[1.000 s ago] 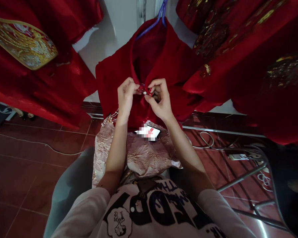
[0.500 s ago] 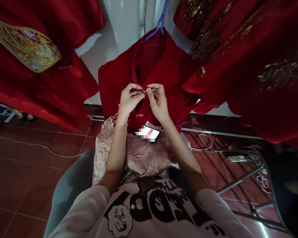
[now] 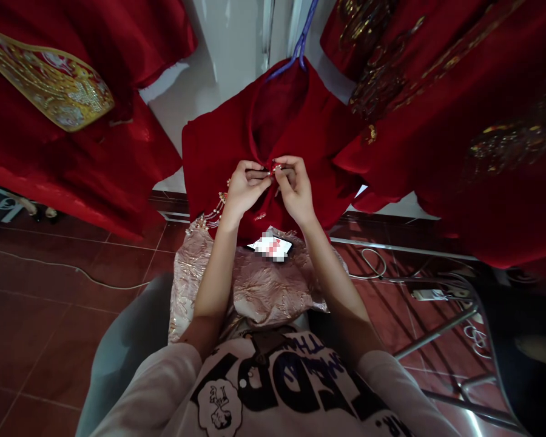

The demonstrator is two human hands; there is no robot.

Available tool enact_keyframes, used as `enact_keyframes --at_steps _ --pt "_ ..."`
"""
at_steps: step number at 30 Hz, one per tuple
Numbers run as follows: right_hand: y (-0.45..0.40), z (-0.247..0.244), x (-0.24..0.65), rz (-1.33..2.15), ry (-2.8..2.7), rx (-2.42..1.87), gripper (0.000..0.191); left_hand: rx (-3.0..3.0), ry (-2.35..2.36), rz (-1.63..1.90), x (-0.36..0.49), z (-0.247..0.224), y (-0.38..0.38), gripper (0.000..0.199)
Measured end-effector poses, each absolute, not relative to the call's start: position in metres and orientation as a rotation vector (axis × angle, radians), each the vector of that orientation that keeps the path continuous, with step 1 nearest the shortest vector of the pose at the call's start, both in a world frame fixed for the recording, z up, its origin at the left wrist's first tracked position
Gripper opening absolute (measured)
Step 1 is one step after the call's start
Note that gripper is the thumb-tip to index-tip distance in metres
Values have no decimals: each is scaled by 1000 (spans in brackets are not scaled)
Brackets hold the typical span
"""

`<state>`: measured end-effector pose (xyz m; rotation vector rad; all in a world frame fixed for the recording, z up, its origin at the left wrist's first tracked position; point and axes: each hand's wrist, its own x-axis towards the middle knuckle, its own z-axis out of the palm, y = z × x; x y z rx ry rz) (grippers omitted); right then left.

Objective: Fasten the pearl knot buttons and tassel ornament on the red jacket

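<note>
At the centre of the frame, the left hand (image 3: 244,193) and right hand (image 3: 297,193) pinch narrowly the beaded fastening (image 3: 276,168) of a red jacket (image 3: 221,142).

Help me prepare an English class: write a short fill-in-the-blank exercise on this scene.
1. The left hand and right hand meet at the front of a ____ garment.
2. A bluish-purple ____ shows at its neck opening.
3. Below the hands, a lit ____ lies on pink cloth.

Missing words: red; hanger; phone.
</note>
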<state>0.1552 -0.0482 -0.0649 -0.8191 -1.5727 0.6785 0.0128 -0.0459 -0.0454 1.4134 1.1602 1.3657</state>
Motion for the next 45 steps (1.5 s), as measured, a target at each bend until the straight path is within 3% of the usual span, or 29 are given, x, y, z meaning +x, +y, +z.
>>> enact_keyframes --at_steps 10,25,34,45 --pt "-50 -62 156 690 -1544 -862 43 1556 1131 1317 -3 -39 -54 12" --pt "-69 -47 160 441 -1560 -882 31 2181 1323 1255 -5 -9 -85 24" --pt "-80 -38 162 482 -1542 -895 27 2217 1259 1317 -1 -3 -91 7" --pt "-79 -35 166 562 -1542 -917 31 2313 1357 1288 5 -1 -95 10"
